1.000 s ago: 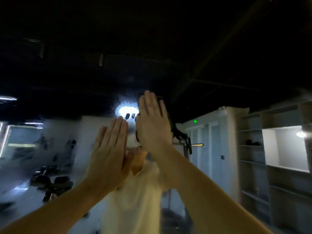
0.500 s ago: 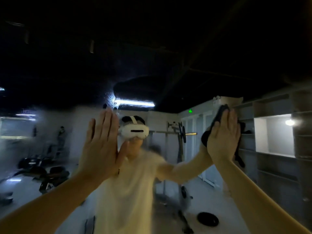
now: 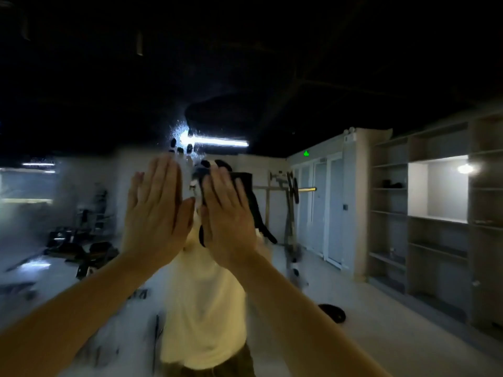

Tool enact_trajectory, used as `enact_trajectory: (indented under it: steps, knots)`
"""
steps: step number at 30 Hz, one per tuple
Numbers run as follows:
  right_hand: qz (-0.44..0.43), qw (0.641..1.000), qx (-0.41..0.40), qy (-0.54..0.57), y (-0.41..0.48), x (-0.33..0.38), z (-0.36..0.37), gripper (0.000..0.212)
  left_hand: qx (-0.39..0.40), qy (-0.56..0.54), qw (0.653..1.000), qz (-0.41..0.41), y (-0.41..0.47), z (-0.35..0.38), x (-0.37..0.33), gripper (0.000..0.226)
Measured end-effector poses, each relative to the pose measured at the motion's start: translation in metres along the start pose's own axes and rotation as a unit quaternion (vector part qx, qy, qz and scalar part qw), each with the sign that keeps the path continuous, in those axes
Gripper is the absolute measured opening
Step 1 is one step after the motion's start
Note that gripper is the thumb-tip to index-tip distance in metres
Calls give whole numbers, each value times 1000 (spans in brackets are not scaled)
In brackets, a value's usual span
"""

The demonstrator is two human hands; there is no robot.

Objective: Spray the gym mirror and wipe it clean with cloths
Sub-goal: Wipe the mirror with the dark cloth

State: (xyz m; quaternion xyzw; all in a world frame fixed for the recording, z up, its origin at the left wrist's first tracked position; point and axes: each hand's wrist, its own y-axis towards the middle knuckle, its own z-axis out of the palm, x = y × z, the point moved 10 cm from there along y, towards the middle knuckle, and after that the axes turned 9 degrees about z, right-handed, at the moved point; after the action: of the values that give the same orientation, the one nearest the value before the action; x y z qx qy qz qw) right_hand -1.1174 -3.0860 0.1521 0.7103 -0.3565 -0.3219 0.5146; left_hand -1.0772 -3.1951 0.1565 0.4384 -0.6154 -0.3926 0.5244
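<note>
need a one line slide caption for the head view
Both hands, left and right, pressed flat to a gym mirror, right over a dark cloth.

We have one view only — a wide-angle camera on the head, so no second view shares anything with it. It faces straight ahead at the mirror (image 3: 353, 240), tilted a little upward: the dark ceiling fills the whole top half of the frame. It sits very near the glass, about an arm's reach off, and both forearms enter from the bottom corners and end at the left hand (image 3: 156, 210) and right hand (image 3: 227, 219) near the frame's middle. Everything beyond them is reflection — the room behind us, with the shelves (image 3: 392, 213) on the right. The edges bend and blur from the lens.
</note>
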Motion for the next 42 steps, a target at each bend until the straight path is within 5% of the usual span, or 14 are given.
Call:
enact_trajectory:
  steps: [4,15,20,30,36,38,42]
  knots:
    - [-117,988,44,-91,-22,-14,6,71,21,23,999,-2,-39,7,-8,75]
    - [269,961,-30,-53,-91,-260,-53,63,60,43,996,-43,-53,43,-32,86]
    - [404,912,-64,-11,-115,-260,-45,67,64,33,996,-47,-52,42,-29,84]
    - [103,993,27,-43,-75,-15,24,69,101,-18,994,26,-69,20,-20,71]
    - [-79,991,57,-89,-91,-6,32,70,78,-33,996,-6,-113,14,-23,73]
    - [-73,990,50,-110,-98,-39,22,70,72,-39,997,5,-119,19,-36,77]
    - [88,990,34,-104,-113,-138,-4,68,80,-24,996,-18,-122,41,-53,88]
